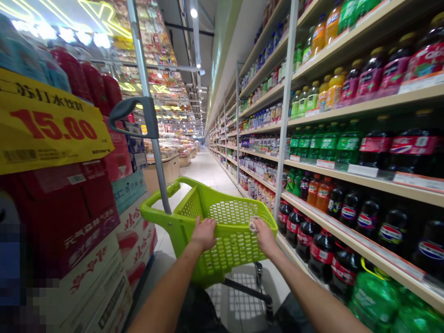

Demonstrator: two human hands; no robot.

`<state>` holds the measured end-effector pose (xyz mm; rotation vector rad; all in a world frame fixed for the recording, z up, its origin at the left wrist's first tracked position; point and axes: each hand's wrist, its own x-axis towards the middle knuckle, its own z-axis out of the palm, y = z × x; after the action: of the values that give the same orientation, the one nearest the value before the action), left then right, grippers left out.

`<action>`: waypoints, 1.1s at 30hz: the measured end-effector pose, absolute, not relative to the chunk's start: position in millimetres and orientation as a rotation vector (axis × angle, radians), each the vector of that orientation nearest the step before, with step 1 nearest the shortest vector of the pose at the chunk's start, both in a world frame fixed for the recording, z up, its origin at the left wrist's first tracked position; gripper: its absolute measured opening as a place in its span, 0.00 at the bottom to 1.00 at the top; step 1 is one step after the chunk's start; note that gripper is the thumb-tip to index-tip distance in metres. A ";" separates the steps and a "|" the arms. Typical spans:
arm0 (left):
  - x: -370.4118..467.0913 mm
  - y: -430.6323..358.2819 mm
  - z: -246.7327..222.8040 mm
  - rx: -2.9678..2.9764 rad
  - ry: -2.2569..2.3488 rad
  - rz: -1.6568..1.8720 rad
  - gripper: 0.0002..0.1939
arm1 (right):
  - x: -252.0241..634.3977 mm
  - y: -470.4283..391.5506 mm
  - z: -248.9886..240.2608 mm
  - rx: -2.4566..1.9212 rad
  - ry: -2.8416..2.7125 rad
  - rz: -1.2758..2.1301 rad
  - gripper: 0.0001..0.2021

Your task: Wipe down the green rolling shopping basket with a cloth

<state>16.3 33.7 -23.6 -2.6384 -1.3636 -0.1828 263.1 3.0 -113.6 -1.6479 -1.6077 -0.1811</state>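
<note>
A bright green plastic shopping cart [236,247] with perforated basket walls stands in front of me, seen from one side. My left hand [205,232] is closed over the basket's near rim. Farther right on the same rim, my right hand [262,237] is closed around a small crumpled whitish cloth [255,224], which touches the rim. A grey metal pole [147,88] with a dark looped handle [133,118] rises at the cart's left end. Black wheels [268,299] show below the basket. The fingertips inside the basket are partly hidden.
Long shelves [364,182] of soda bottles run close along the right. Stacked drink cartons [92,249] crowd the left, under a yellow price sign [52,122]. Between them a tiled aisle [204,166] stretches away past display counters [161,169].
</note>
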 end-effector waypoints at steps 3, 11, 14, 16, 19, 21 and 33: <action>12.5 32.9 -22.0 -2.667 -1.350 -0.210 0.25 | 243.8 14.1 -118.1 -1.583 -1.712 -0.203 0.21; 17.1 30.3 -29.3 -2.655 -1.331 -0.220 0.24 | 296.2 -2.7 -146.8 -1.706 -1.354 -0.354 0.25; 30.6 27.7 -31.6 -2.713 -1.291 -0.166 0.31 | 258.4 6.9 -146.2 -1.595 -1.499 -0.337 0.27; 35.3 27.7 -31.4 -2.751 -1.261 -0.104 0.35 | 242.2 11.2 -143.7 -1.520 -1.631 -0.317 0.27; 30.6 31.0 -28.4 -2.732 -1.265 -0.119 0.36 | 258.5 5.5 -140.4 -1.567 -1.622 -0.323 0.28; 22.9 33.9 -25.9 -2.644 -1.327 -0.163 0.36 | 281.2 -1.1 -138.2 -1.660 -1.499 -0.341 0.28; -9.7 31.8 -11.9 -2.453 -1.305 -0.392 0.30 | 198.5 28.3 -103.6 -1.533 -1.733 -0.262 0.25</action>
<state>-9.7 31.8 -11.9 -2.4533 -1.3050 -0.3923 198.5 28.3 -103.6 -1.5333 -1.7330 -0.2618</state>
